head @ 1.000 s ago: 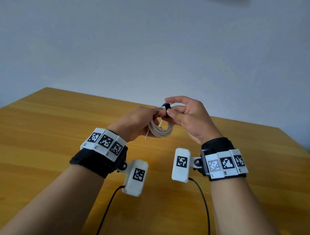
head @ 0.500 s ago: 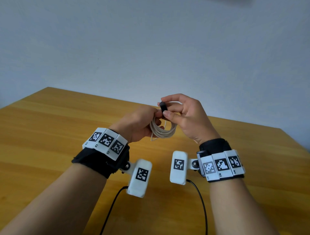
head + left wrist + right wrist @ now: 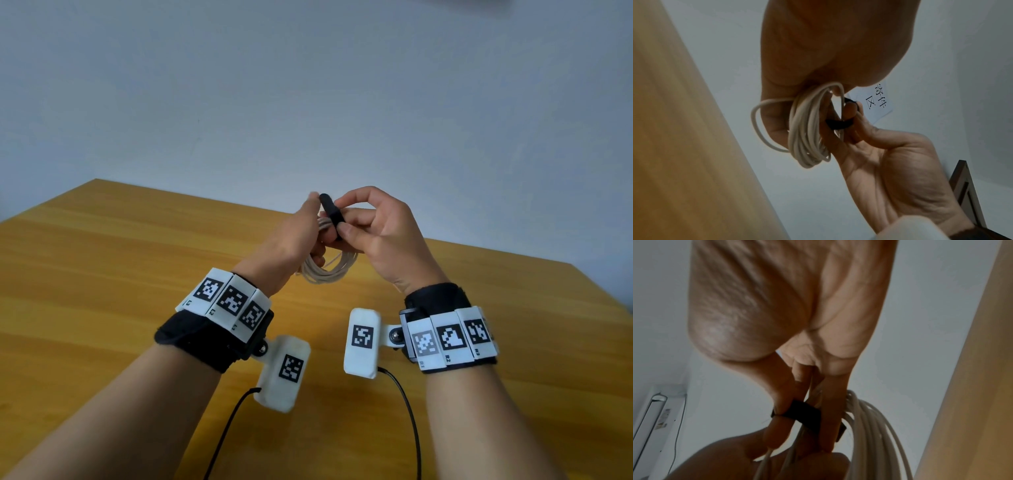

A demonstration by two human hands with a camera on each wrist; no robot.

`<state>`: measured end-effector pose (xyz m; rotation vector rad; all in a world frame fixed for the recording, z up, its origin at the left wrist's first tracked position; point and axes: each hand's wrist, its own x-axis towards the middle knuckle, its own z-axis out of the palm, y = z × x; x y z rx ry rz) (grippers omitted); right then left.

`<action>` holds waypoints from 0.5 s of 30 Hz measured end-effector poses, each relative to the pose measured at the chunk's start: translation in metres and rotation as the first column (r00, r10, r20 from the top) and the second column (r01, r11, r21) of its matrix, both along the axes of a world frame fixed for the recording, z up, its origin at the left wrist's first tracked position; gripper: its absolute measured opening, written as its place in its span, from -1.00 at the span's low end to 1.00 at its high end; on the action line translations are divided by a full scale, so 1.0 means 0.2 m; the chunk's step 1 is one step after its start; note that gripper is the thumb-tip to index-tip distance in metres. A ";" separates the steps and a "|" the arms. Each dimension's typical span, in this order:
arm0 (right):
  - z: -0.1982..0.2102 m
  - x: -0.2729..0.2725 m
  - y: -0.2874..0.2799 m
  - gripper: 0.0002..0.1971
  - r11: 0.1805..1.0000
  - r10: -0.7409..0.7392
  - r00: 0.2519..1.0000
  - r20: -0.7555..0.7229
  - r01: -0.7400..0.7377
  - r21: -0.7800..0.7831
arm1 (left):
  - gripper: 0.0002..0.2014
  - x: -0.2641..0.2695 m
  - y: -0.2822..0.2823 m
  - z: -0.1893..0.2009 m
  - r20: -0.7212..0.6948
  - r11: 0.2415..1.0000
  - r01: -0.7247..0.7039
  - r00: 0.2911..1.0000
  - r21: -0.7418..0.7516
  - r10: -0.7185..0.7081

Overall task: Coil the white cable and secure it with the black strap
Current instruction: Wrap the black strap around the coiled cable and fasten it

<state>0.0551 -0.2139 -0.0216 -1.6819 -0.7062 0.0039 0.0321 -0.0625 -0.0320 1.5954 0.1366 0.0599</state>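
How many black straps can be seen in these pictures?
1. The black strap sits at the top of the white cable coil, pinched by the right hand while the left hand grips the coil.

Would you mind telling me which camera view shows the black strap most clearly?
The right wrist view: the black strap fills the centre, stretched between the right hand's fingers beside the white cable. The head view shows it small and from above; the left wrist view shows only a dark sliver behind fingers.
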 end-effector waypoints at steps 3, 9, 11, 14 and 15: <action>-0.01 0.00 0.01 -0.72 0.999 -0.028 0.999 0.046 0.029 -0.026 | -0.41 0.02 -0.01 -0.02 0.007 0.996 -0.062 0.998 0.058 0.062; -0.01 -0.01 0.03 -0.68 0.996 -0.049 0.994 0.095 0.056 -0.070 | -0.58 0.02 -0.01 -0.04 -0.029 0.994 -0.020 0.999 -0.109 0.017; -0.02 -0.01 0.04 -0.68 0.995 -0.042 0.993 0.107 0.051 -0.089 | -0.55 0.02 0.00 -0.04 -0.041 0.986 0.019 0.999 -0.168 -0.027; -0.02 -0.01 0.05 -0.67 0.992 -0.036 0.993 0.116 0.050 -0.117 | -0.53 0.01 0.00 -0.05 -0.041 0.970 0.062 0.996 -0.236 -0.074; -0.02 -0.02 0.05 -0.67 0.991 -0.035 0.992 0.123 0.051 -0.128 | -0.55 0.01 0.00 -0.05 -0.035 0.966 0.065 0.996 -0.249 -0.076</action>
